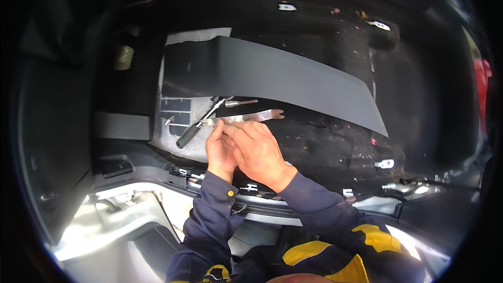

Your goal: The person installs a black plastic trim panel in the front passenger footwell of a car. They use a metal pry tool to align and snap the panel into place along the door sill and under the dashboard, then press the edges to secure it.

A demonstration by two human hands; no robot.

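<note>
Fork-ended metal tool [273, 115] is apparently gripped in the curled fingers of the right hand [259, 149], its forked tip pointed right, perhaps so that its other end is kept beside the left hand [221, 151]; that one is partly covered, and whether it is open or closed on anything cannot be told. Three tools are counted: besides the forked one, one dark-handled tool [191, 134] and one short metal-tipped tool [238, 104] are laid beyond the hands, probably for easy reach. One grey panel [293, 73] is rested farther off, partly over one pale sheet [199, 35], possibly for protection
</note>
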